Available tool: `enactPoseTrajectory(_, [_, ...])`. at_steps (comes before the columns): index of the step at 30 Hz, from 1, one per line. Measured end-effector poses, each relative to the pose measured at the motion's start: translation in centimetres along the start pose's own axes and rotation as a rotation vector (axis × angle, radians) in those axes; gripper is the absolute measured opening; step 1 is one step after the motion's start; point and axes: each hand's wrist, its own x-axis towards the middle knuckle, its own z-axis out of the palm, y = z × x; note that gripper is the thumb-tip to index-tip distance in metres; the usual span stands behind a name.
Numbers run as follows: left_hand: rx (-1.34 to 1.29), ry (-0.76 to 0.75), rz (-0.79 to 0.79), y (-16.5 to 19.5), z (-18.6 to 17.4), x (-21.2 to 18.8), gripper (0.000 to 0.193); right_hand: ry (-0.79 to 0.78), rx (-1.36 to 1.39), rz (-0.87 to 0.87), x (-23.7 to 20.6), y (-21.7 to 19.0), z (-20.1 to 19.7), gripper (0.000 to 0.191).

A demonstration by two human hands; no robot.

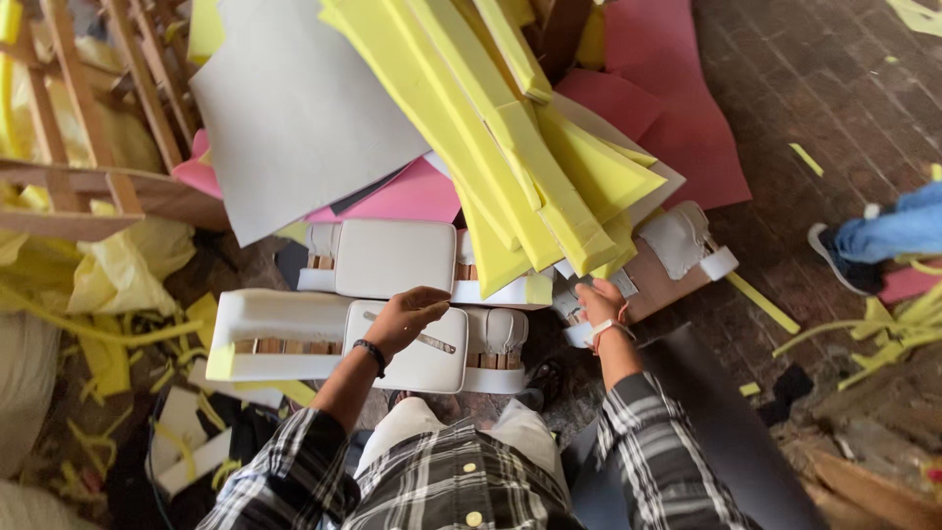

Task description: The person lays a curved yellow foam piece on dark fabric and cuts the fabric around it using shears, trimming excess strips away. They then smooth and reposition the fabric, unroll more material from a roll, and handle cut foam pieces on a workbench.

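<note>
My left hand [407, 316] rests half-curled, gripping nothing, on the near white upholstered seat pad [412, 348] on the brick floor [785, 108], beside a metal strip [424, 339]. Right hand [599, 302] pinches white fabric [574, 329]. Yellow foam strips [530, 147] piled above.

Brick floor [785, 88] carried the work. On it lay two white padded frames [294, 334], a heap of yellow foam strips [520, 147], pink [677, 108] and grey sheets [294, 108]. Yellow offcuts [128, 324] were scattered at left and right.
</note>
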Motion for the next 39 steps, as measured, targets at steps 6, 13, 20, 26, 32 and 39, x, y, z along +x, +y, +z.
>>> enactPoseTrajectory(6, [0.043, 0.115, -0.084, -1.4, -0.2, -1.8, 0.042, 0.038, 0.252, 0.344, 5.7, -3.2, 2.0, 0.048])
enactPoseTrajectory(13, [-0.03, 0.183, -0.073, -3.1, -2.3, -2.1, 0.043, -0.158, 0.695, 0.283, 4.8, -2.3, 4.7, 0.041])
enactPoseTrajectory(20, [-0.134, 0.103, -0.147, -5.0, -2.6, 0.0, 0.046, -0.346, 0.179, 0.039, -3.1, -0.4, 9.0, 0.03])
enactPoseTrajectory(26, [-0.204, 0.041, -0.075, -4.7, -0.5, 3.0, 0.058, -0.416, 0.052, 0.055, -8.1, -1.4, 12.4, 0.024])
enactPoseTrajectory(32, [-0.355, 0.005, -0.041, -4.0, -0.5, 2.4, 0.057, -0.537, 0.154, 0.09, -11.7, -2.7, 14.7, 0.021])
enactPoseTrajectory(39, [-0.286, 0.054, 0.19, -5.1, -2.2, 1.1, 0.045, -0.486, 0.273, 0.221, -15.0, -2.5, 16.0, 0.025])
